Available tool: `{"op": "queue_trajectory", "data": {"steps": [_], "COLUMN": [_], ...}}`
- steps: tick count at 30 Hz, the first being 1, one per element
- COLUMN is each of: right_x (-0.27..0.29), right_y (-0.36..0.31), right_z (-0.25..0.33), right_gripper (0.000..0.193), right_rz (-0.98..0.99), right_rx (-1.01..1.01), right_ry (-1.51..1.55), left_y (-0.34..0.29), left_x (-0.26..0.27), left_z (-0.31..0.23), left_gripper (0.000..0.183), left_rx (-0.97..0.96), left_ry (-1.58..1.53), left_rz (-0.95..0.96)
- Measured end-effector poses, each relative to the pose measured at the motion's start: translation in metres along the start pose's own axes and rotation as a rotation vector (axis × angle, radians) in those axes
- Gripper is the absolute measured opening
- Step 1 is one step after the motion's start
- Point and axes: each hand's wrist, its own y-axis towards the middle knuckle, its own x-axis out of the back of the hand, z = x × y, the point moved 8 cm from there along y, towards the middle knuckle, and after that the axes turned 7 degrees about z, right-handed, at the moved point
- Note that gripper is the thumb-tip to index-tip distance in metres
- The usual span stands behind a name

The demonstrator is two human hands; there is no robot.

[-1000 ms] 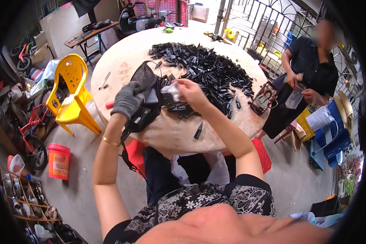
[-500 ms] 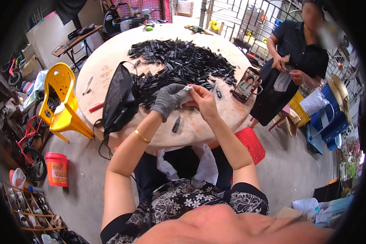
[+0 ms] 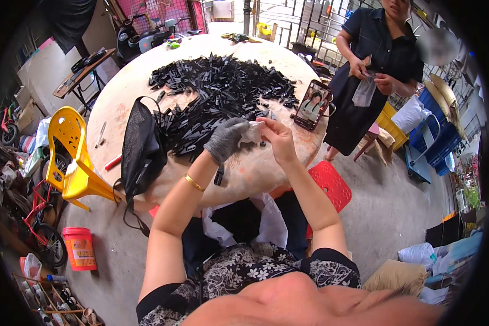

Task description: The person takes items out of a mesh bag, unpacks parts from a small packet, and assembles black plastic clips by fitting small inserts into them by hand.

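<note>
Left hand (image 3: 223, 141), right hand (image 3: 280, 140): two pinches on one crumpled white wad (image 3: 250, 134).

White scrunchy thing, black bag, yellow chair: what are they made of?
White scrunchy thing: maybe matte cloth or thin plastic; it crumples. Black bag: probably matte synthetic mesh; its side looks netted. Yellow chair: likely smooth, slightly shiny plastic; its back has molded-looking holes.
</note>
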Motion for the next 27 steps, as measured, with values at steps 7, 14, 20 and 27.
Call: {"op": "queue_trajectory", "data": {"steps": [7,14,20,27], "right_x": [0.003,-0.016,-0.001,-0.002], "right_y": [-0.003,-0.006,-0.001,-0.006], "right_z": [-0.025,0.027,-0.017,0.002], "right_gripper": [0.025,0.024,0.019,0.017], "right_rz": [-0.166,-0.074,-0.183,-0.259], "right_rx": [-0.183,0.265,-0.103,0.03], "right_ry": [0.429,-0.521,0.158,-0.325], "left_y": [0.006,0.0,0.003,-0.01], "left_x": [0.014,0.015,0.036,-0.014], "left_z": [0.011,0.012,0.013,-0.01], "left_gripper": [0.017,0.016,0.025,0.052], "left_rx": [-0.039,-0.043,-0.079,-0.34], "left_ry": [-0.049,0.009,0.045,0.687], "left_rz": [-0.034,-0.185,-0.14,0.08]}}
